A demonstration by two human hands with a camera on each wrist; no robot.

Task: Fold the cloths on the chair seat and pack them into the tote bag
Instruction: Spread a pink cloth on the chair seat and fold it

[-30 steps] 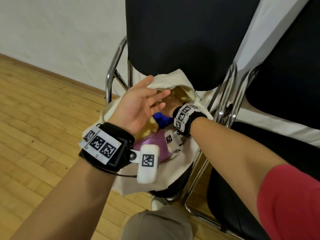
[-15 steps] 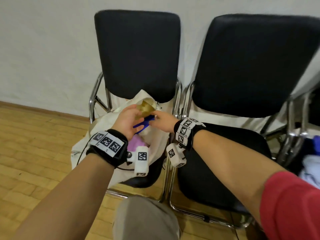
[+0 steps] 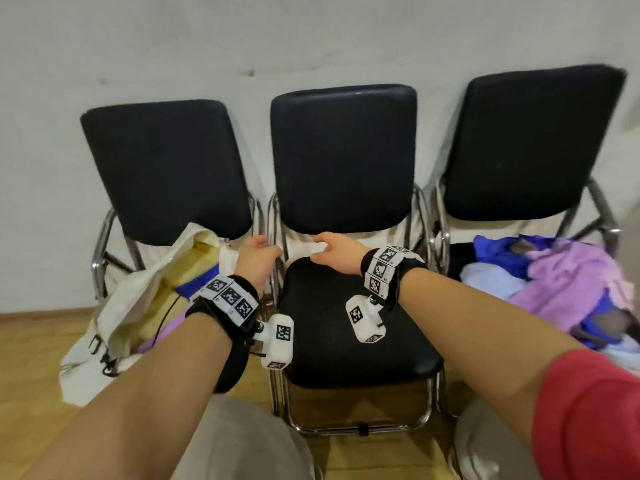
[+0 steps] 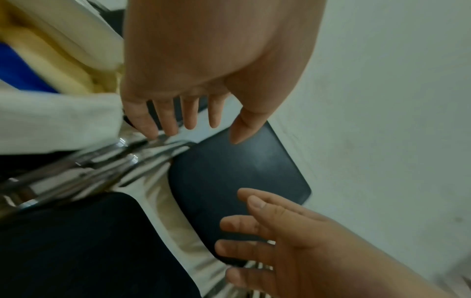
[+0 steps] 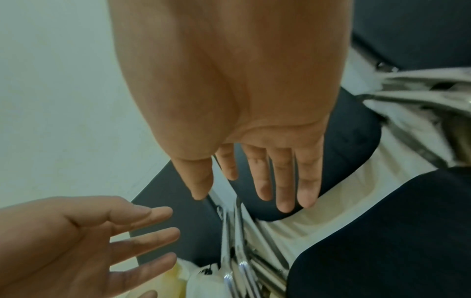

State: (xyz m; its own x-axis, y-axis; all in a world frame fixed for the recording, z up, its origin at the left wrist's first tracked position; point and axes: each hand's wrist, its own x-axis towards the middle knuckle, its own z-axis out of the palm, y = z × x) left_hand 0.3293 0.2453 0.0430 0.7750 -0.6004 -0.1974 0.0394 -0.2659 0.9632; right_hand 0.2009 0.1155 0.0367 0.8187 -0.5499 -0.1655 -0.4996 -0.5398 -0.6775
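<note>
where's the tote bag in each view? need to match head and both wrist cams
Head: tote bag lower left, on the left chair seat, mouth open.
Left wrist: upper-left corner, cream fabric beside the left hand.
Right wrist: only a sliver at the bottom edge.
Shared landmark: chrome chair tubes between the left and middle chairs.

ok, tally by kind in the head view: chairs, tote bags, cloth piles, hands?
Chairs: 3, left, middle, right
Tote bags: 1, tote bag on the left chair
Cloth piles: 1, pile of cloths on the right chair, pieces too tangled to count
Hands: 2, left hand, right hand, both empty
Total: 7
</note>
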